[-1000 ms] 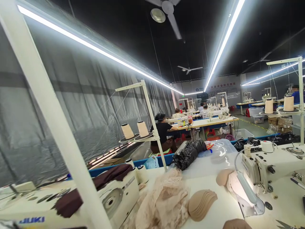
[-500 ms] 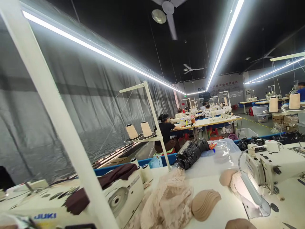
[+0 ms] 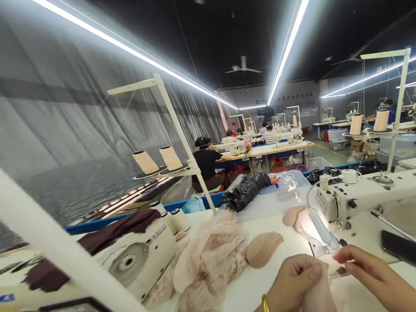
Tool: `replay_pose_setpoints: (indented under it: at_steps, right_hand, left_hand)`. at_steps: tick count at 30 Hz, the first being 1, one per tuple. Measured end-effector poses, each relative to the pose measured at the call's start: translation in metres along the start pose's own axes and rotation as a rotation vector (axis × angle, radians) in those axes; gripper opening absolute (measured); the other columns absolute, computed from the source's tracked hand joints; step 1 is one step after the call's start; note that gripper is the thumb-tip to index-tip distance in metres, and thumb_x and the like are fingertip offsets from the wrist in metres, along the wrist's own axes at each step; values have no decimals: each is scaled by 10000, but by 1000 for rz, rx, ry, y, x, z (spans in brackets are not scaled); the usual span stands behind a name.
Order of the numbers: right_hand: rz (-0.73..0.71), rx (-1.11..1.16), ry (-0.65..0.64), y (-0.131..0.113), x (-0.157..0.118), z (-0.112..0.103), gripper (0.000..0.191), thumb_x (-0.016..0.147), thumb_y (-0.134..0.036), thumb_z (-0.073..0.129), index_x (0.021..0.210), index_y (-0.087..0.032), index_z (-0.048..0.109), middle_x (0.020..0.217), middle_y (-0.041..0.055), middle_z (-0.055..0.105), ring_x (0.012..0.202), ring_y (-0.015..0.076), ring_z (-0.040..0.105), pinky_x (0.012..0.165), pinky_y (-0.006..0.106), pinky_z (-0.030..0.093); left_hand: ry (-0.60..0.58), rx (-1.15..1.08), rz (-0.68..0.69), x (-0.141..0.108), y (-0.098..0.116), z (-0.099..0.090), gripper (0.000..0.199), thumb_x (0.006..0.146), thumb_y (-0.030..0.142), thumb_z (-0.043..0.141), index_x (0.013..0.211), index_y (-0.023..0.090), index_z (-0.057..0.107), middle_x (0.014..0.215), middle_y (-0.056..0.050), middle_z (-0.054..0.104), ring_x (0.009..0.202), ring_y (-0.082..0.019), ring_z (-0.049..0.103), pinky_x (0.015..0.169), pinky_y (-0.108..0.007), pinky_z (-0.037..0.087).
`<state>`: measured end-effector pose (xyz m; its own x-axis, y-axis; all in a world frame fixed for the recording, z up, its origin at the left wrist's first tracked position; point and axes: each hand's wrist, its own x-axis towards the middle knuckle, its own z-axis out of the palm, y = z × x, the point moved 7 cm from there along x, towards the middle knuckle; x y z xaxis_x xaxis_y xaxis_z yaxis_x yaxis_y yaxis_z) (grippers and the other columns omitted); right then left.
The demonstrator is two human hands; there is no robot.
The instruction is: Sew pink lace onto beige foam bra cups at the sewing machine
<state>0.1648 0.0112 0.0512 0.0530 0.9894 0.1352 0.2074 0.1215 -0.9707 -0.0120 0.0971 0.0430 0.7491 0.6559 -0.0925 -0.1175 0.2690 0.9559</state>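
At the lower right, my left hand pinches a pale beige piece of fabric that hangs below its fingers. Just right of it is my right hand, its thumb and fingers apart, with nothing visible between them. Both hands are in front of a white sewing machine with a lit needle area. Beige cup pieces are stacked on the white table, left of my hands. A heap of beige lace fabric lies farther left. Another beige cup piece rests near the machine.
A dark phone lies at the right. A black plastic bundle and a clear lid are at the table's back. Thread cones stand on a rack at left, above a second machine. People sit at machines beyond.
The view has shifted, and the scene sits farther left and higher. Both hands now show at the lower right, where only part of one hand showed before. The phone has come into view.
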Motion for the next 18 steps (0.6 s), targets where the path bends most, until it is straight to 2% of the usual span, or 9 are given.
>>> replay_pose_setpoints:
  at_steps: [1,3,5,7,11,14,18]
  right_hand:
    - [56,70,-1,7,3,6,404,934,-659,713,1024,-267,756,989,49,736,971,257,681,866,377,565]
    - [169,265,-104,21,9,32,490,834,-702,794,956,-233,720,826,2,668,763,189,627,707,305,519]
    - [215,464,-208,26,12,58,545,773,-706,853,934,-213,684,802,-17,631,701,145,579,660,261,459]
    - [212,612,-243,25,13,74,571,748,-689,892,943,-204,663,833,-15,628,713,129,571,675,243,435]
    - [196,749,-226,16,12,83,539,745,-613,934,932,-201,641,847,-2,634,771,144,597,747,254,456]
    - [175,748,-222,10,11,84,536,764,-643,903,938,-199,659,839,0,629,759,154,599,802,295,487]
    - [208,741,-184,17,5,78,525,795,-655,873,861,-205,613,761,-36,555,678,122,518,721,260,454]
  left_hand:
    - [-18,-6,3,-1,1,3,619,653,662,966,914,126,798,824,-63,713,743,-174,602,749,-305,460]
    - [-23,25,38,-1,5,3,589,675,650,958,904,139,776,803,-40,686,723,-150,559,734,-286,434]
    - [13,114,92,0,10,-2,594,685,676,937,875,145,748,786,-27,659,729,-148,530,721,-278,409]
    - [61,208,131,1,13,-6,607,694,706,908,849,147,727,784,-29,649,750,-163,527,717,-285,399]
    - [114,283,140,0,14,-5,525,728,638,879,829,154,702,773,-25,632,761,-181,528,722,-303,405]
    - [117,302,149,-2,14,-2,454,757,579,858,829,158,705,792,-35,647,786,-195,545,744,-314,426]
    - [110,275,159,-2,11,0,480,737,608,879,809,168,703,777,-27,648,763,-184,531,728,-302,426]
